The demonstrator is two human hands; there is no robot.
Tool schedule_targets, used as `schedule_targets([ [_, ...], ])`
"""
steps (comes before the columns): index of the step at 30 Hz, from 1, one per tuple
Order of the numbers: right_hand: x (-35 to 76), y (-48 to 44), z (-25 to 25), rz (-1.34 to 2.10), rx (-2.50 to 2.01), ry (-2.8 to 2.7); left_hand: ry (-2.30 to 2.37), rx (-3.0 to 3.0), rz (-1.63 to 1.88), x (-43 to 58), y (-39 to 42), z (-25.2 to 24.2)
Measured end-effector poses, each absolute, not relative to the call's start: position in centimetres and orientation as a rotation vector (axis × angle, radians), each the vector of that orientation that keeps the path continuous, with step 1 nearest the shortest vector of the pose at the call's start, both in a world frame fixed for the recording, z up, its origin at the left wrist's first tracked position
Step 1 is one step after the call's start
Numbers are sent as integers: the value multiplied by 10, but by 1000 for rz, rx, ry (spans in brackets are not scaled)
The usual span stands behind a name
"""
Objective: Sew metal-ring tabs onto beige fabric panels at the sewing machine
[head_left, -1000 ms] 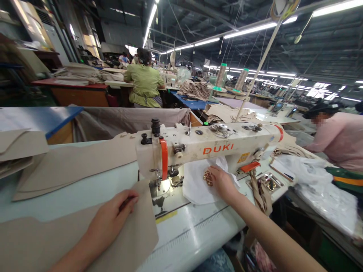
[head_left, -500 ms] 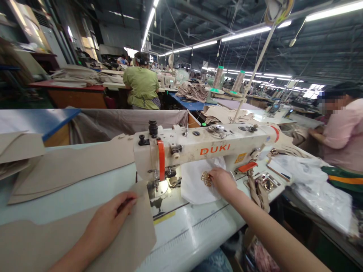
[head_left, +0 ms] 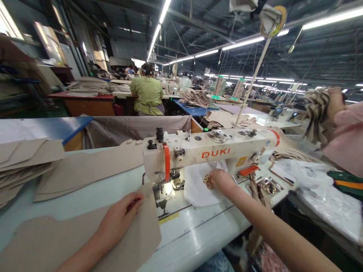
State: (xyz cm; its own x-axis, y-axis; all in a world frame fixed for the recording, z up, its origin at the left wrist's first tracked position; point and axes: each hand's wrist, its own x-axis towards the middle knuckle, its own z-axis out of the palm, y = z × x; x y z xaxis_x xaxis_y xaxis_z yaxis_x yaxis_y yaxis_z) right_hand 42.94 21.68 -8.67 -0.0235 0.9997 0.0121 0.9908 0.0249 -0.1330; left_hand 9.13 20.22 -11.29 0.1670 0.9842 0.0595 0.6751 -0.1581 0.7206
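Note:
My left hand [head_left: 121,217] lies over a beige fabric panel [head_left: 146,230] left of the needle area, its thumb and fingers drawn together. Anything between those fingertips is hidden. Under the arm of the white sewing machine [head_left: 217,146], my right hand [head_left: 224,182] is closed at a small cluster of gold-coloured metal rings [head_left: 208,181]; its fingertips are partly hidden. Beneath the rings spreads a white sheet or bag [head_left: 195,190]. The lit needle plate [head_left: 166,189] sits between my two hands.
Stacked beige panels [head_left: 31,153] lie at the left, and another long panel [head_left: 93,172] behind. On the right are a small tray of metal parts [head_left: 270,187], fabric straps [head_left: 256,190] and clear plastic bags [head_left: 326,196]. A co-worker in pink [head_left: 347,128] is at far right.
The view has turned slightly left and up. Both my hands keep nearly the same places. The co-worker at right has raised a bundle of beige pieces.

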Motion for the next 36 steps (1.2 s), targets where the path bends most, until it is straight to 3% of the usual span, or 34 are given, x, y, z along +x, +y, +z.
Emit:
schedule_targets([
  [7, 421, 184, -85, 506, -1693, -1811, 1508, 1746, 741, 97, 186, -99],
  [15, 358, 140, -83, 1205, -1274, -1296, 1295, 1727, 870, 135, 146, -81],
  [36, 320, 131, -84, 1470, -1180, -1140, 1312, 1453, 937, 141, 134, -79],
])
